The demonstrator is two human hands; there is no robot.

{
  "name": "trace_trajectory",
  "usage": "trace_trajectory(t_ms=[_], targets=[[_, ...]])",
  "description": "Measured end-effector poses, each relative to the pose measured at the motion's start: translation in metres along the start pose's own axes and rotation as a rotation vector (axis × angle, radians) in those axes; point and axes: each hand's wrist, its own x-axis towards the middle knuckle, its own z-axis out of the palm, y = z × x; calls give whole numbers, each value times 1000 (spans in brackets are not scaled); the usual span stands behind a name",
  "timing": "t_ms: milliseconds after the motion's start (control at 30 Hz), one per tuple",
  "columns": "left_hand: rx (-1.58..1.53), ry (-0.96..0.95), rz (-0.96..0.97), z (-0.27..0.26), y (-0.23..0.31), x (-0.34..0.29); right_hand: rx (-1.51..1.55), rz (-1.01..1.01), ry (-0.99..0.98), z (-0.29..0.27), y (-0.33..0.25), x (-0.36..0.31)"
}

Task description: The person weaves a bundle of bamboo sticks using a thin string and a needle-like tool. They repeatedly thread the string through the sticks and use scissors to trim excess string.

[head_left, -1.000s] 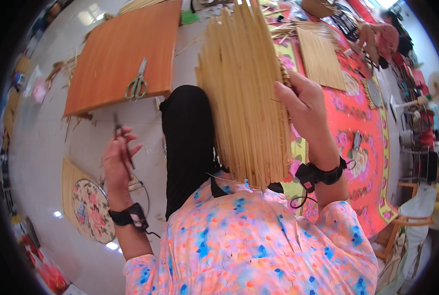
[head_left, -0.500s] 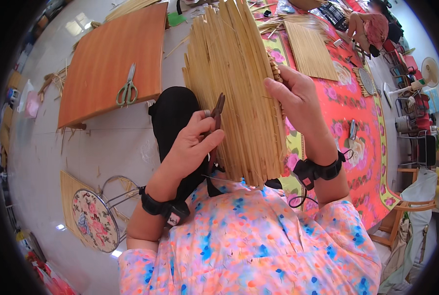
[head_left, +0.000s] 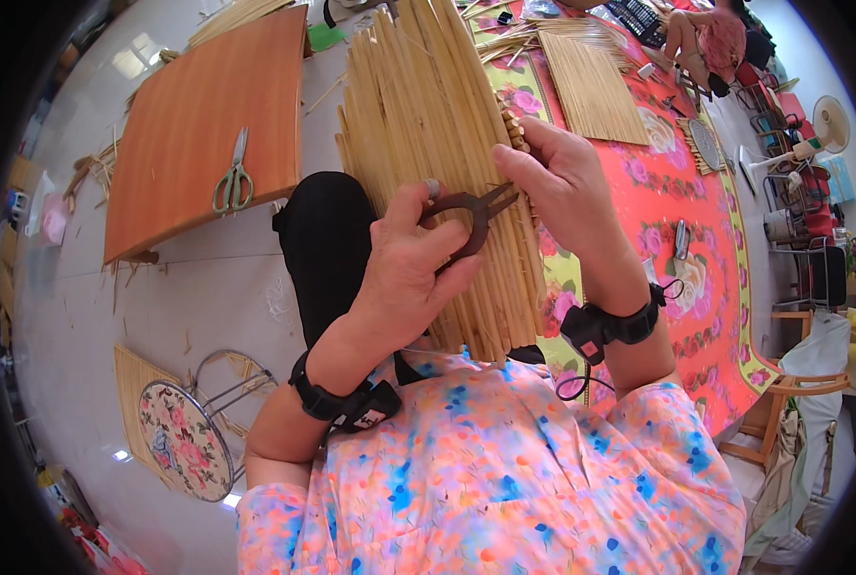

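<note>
A panel of pale yellow straw stalks (head_left: 410, 105), laid side by side, leans over my lap, its near end by my floral top. My left hand (head_left: 399, 257) is closed around the handles of dark, rusty pliers (head_left: 480, 228). Their jaws are spread and point right, close to the fingers of the other hand; whether they touch a stalk I cannot tell. At the panel's right edge, my right hand (head_left: 570, 192) pinches the rim, where short bundled stalk ends (head_left: 514, 131) stick out. A ring-like band sits on a left finger.
Green-handled scissors (head_left: 233, 182) lie on the low orange table (head_left: 198, 115) at left. A floral stool (head_left: 186, 441) stands near left. On the red flowered mat (head_left: 682, 316) lie another straw panel (head_left: 595, 91) and a small metal tool (head_left: 682, 240). Another person (head_left: 720, 43) sits far right.
The left hand has moved right with the pliers, which have swung from pointing away to pointing right, and their jaws have opened. The right hand still pinches the panel's edge.
</note>
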Motion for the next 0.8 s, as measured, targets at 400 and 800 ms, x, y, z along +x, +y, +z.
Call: trace_trajectory(t_ms=[400,800], targets=[[159,241,178,22,-9,4,-308,-78,22,2,-25,-5],[89,280,8,-44,4,-12,-386,-81,42,-6,-20,-6]])
